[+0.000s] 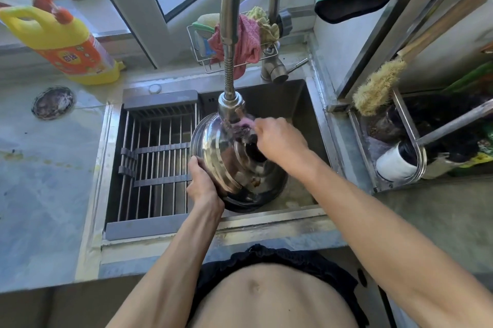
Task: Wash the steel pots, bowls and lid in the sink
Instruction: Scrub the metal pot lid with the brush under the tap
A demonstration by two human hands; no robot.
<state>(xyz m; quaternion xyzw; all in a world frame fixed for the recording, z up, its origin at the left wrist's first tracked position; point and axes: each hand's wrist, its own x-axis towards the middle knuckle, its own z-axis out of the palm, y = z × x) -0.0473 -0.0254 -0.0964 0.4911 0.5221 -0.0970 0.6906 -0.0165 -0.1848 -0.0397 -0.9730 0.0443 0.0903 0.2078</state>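
Observation:
A domed steel lid with a black knob is tilted on edge over the sink, right under the faucet head, where water runs. My left hand grips the lid's lower left rim. My right hand presses a pink cloth against the lid near the knob; the cloth is blurred. Beneath the lid sits a dark steel pot or bowl, mostly hidden.
A grey drying rack spans the sink's left half. A yellow detergent bottle stands on the left counter. A wire caddy with cloths and sponges hangs behind the faucet. A brush and utensil tray stand at right.

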